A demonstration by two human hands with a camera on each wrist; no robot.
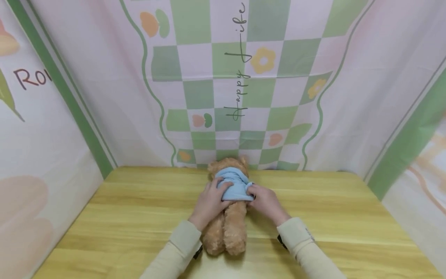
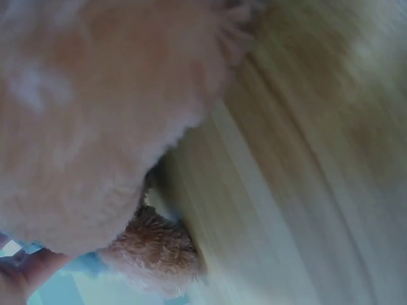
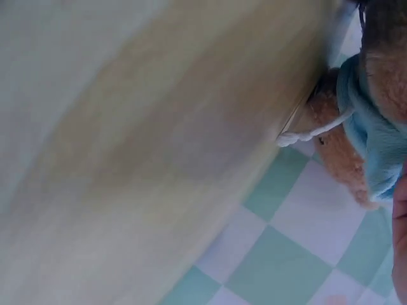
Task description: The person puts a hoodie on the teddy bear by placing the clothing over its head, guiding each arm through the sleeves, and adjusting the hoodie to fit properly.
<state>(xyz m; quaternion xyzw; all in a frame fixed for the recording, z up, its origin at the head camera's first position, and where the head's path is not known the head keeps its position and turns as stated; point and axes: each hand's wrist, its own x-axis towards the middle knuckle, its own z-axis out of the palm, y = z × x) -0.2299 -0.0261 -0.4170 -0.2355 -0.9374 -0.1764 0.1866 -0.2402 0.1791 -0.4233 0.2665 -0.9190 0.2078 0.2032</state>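
A brown plush bear lies on the table, head toward the back wall and legs toward me, its back turned up. It wears a light blue hoodie, bunched toward the neck. My left hand holds the bear's left side, fingers bent over the hoodie. At the right end of the hem, my right hand pinches the blue cloth. In the right wrist view a white drawstring hangs from the hoodie near the bear's head. Brown fur fills much of the left wrist view.
The wood-grain table extends on both sides of the bear. Behind it hangs a curtain with green and white checks and flowers, close to the bear's head. Printed cloth panels stand to the left and right.
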